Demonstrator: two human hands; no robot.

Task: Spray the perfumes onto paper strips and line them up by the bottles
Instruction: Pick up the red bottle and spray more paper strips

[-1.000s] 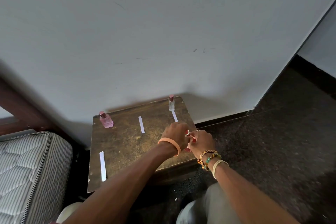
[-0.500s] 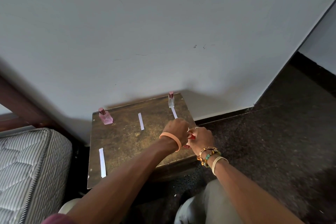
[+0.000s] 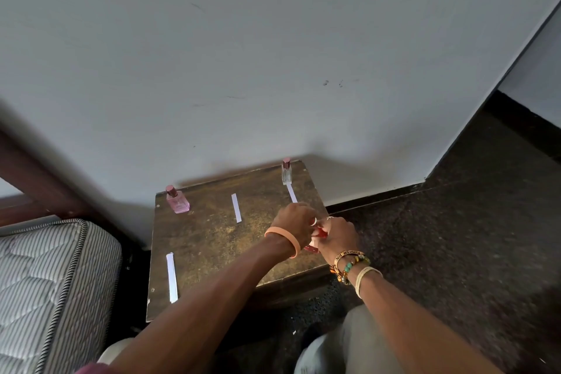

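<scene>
Fingers [image 3: 306, 217] of left hand [image 3: 293, 223] and right hand [image 3: 338, 237]: curled together round a small red bottle [image 3: 319, 232], mostly hidden, at bench [image 3: 212, 246] edge, 4 o'clock.
Pink bottle [image 3: 177, 202]: upright, 11 o'clock corner.
Clear bottle [image 3: 286, 172]: upright, 1 o'clock corner; paper strip [image 3: 292, 193] just beside its base.
Second strip [image 3: 236, 208]: flat, 12 o'clock.
Third strip [image 3: 171, 277]: flat, 8 o'clock.
Mattress [image 3: 45, 282]: beyond bench, 9 o'clock.

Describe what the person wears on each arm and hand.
Both forearms are bare. The left hand has a plain peach band at its wrist; a maroon sleeve edge shows at the upper arm. The right hand has three pieces at its wrist: an orange lettered band, a bracelet of green and amber beads, and a cream band.
</scene>
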